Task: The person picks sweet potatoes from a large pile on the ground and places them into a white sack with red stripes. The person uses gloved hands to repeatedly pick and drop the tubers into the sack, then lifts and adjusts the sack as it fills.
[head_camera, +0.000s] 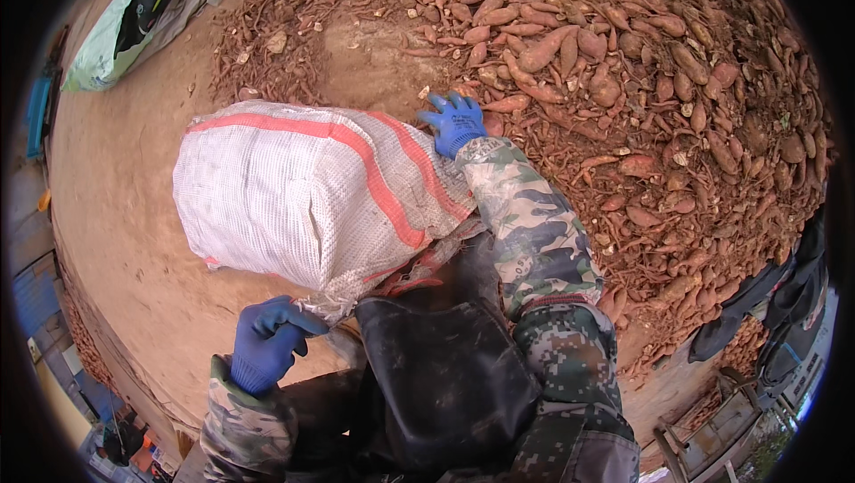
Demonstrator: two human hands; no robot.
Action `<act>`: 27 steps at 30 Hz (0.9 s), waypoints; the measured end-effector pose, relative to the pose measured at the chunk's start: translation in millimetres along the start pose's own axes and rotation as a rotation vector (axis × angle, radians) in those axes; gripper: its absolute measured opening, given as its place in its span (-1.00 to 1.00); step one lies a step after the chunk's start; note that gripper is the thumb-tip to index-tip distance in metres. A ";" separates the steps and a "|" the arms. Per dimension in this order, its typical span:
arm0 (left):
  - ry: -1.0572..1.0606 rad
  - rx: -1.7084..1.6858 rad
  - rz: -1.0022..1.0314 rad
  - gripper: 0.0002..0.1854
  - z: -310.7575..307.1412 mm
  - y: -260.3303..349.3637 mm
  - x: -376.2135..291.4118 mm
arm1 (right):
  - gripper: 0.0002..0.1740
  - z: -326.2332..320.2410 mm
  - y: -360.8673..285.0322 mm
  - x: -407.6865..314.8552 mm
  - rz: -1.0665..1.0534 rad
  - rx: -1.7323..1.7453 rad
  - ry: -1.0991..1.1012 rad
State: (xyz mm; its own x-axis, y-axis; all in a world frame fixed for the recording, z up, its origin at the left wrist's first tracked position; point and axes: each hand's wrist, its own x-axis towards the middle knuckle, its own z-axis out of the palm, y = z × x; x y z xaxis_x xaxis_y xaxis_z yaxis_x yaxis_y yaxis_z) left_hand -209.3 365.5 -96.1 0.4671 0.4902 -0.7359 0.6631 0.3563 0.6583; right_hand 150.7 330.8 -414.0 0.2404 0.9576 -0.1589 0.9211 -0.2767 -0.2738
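A stuffed white woven sack [260,176] with red stripes lies on its side on the dirt floor before me. My left hand [270,343], in a blue work glove, is closed at the frayed lower corner of the sack, pinching its edge. Beyond the sack's right end, my right hand [457,122] reaches out in a matching glove with its fingers spread. It is beside the near edge of a heap of sweet potatoes [548,55] and holds nothing that I can see. The sack's mouth is partly hidden by my right forearm and a black apron [447,376].
Thin roots and soil [280,49] lie scattered left of the heap. A pale green bag [100,55] with dark contents stands at the upper left. At the lower right are dark cloths [741,309] and a metal frame [715,429]. A blue object [38,116] lies at the left rim.
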 end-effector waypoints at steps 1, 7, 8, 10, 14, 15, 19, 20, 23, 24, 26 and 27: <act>-0.026 0.004 -0.003 -0.75 1.3 0.5 2.5 | -0.46 -2.3 1.1 6.4 0.012 -0.032 -0.058; -0.066 0.023 0.004 -0.73 7.3 4.0 8.7 | -0.33 -21.0 6.1 35.0 0.133 -0.060 -0.078; -0.062 0.016 0.005 -0.73 8.0 4.7 10.5 | -0.29 -22.3 5.1 39.6 0.166 -0.142 -0.121; -0.047 -0.001 0.001 -0.73 8.7 6.6 11.9 | -0.17 -21.6 1.0 42.2 0.215 -0.141 -0.312; -0.068 0.009 0.004 -0.73 7.6 10.9 13.2 | -0.30 -17.3 2.5 18.0 0.218 -0.188 -0.501; -0.067 -0.001 0.007 -0.72 7.8 11.0 13.7 | -0.35 -18.5 7.7 6.3 0.198 -0.244 -0.583; -0.089 -0.010 0.039 -0.72 7.1 7.2 12.0 | -0.50 -36.5 31.0 -68.0 0.198 -0.329 -0.644; -0.078 -0.016 0.039 -0.72 7.1 5.4 11.0 | -0.49 -44.3 36.7 -86.5 0.210 -0.338 -0.648; -0.061 -0.026 0.031 -0.73 6.1 -0.8 8.4 | -0.46 -72.1 58.4 -133.5 0.395 -0.256 -0.691; -0.058 -0.028 0.030 -0.73 5.5 -2.7 8.0 | -0.44 -79.7 64.9 -146.0 0.436 -0.175 -0.626; -0.042 -0.054 0.047 -0.74 5.0 -6.2 8.7 | -0.40 -88.0 77.5 -152.1 0.470 -0.027 -0.429; -0.031 -0.072 0.063 -0.74 5.1 -7.4 10.0 | -0.41 -87.6 81.5 -148.2 0.502 0.014 -0.235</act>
State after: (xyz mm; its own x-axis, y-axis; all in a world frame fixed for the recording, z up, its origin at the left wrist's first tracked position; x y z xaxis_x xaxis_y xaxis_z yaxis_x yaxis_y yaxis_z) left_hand -206.6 363.7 -109.1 0.5257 0.4887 -0.6963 0.5886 0.3820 0.7125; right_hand 217.0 173.4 -329.6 0.5728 0.6644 -0.4801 0.7063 -0.6973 -0.1224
